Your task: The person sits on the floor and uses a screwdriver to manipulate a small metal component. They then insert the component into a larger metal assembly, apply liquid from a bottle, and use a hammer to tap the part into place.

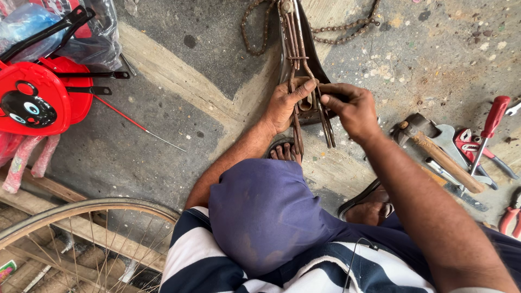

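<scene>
The fingers (302, 87) of the left hand (286, 104) were curled shut around the rusty wire rails (297, 54) on the underside of an upturned bicycle saddle (304, 65), thumb stretched across them, while the right hand (353, 108) pinched the same rails from the other side, its fingertips bent closed on the metal. The saddle lay upside down on the concrete floor (179, 135) just in front of the person's sandalled foot (283, 151), its dark shell narrow and its thin rods brown with rust. A rusty bicycle chain (251, 32) curved on the floor behind it. To the right lay a wooden-handled hammer (442, 157), a red-handled screwdriver (491, 127), a flat wrench (450, 135) and red-handled pliers (510, 217). To the left, a clear plastic bag (92, 38) held soft, crumpled goods that I could not make out, beside a glossy red plastic child seat (40, 100) with a cartoon face; a spoked wheel (81, 239) filled the lower left corner.
</scene>
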